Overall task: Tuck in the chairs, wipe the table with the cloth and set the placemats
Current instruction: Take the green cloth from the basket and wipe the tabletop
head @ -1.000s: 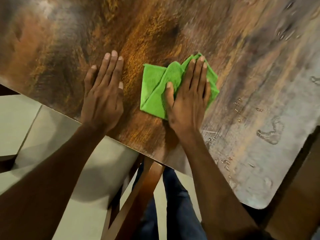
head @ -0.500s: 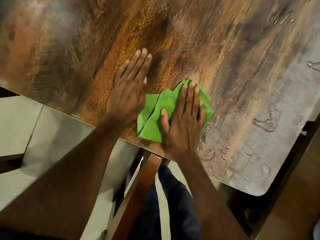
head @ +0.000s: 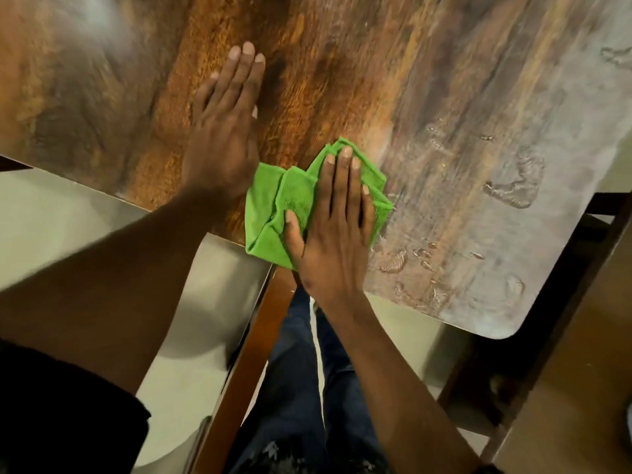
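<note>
Cloth (head: 273,213) overhangs table (head: 444,97) edge | right hand (head: 337,230) fingers flat on it | left hand (head: 222,131) flat

The cloth (head: 294,200) is bright green with a fine waffle weave, bunched into loose folds and lying flat on the table (head: 342,80). It sits under the straight fingers of the right hand (head: 337,234), spilling out left of the thumb and past the fingertips, its near corner at the table's near edge. The table is glossy, wood-grained brown and grey, with water beads and streaks right of that hand.
</note>
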`<state>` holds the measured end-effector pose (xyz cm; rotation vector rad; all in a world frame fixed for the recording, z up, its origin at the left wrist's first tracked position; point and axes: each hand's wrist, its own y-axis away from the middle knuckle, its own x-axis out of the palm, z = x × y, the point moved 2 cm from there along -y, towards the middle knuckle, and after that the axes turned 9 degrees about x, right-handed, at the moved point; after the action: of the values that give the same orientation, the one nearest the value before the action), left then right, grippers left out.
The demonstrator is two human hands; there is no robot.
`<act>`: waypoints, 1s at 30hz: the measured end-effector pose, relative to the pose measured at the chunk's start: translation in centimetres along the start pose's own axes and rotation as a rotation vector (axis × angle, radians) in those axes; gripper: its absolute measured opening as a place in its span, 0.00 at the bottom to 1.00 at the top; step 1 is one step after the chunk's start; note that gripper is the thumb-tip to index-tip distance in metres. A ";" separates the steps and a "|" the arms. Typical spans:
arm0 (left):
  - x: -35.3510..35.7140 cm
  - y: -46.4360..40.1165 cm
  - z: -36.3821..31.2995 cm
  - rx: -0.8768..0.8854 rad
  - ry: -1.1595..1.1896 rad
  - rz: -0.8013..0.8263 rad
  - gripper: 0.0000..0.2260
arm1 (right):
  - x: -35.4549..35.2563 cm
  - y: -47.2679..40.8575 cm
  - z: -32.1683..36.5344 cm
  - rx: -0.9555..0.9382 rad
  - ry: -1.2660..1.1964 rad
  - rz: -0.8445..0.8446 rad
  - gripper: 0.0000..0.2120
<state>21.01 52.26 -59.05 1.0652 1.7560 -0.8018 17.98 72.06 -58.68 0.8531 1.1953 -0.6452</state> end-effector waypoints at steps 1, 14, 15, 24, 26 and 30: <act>0.0 0.0 0.0 0.002 0.002 0.000 0.25 | -0.1 -0.4 -0.6 0.012 0.003 -0.005 0.39; -0.2 0.0 0.0 0.002 -0.005 0.021 0.25 | 0.2 0.7 -0.2 0.082 0.052 -0.001 0.40; -0.2 0.0 0.0 0.003 -0.008 0.018 0.25 | 0.4 1.1 -0.1 0.059 0.049 0.002 0.40; 0.0 0.1 -0.1 0.010 -0.012 0.024 0.25 | -0.6 0.3 -6.1 0.106 0.062 -0.051 0.38; 0.0 0.0 -0.1 0.015 -0.021 0.019 0.25 | -1.0 -2.6 -6.4 0.082 0.056 -0.078 0.38; 0.1 -0.1 -0.3 0.012 -0.042 0.023 0.25 | -2.4 -8.6 -5.8 0.082 -0.016 -0.109 0.35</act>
<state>20.81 52.56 -59.05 1.0667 1.7026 -0.8156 7.36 72.33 -59.05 0.8542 1.2132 -0.7926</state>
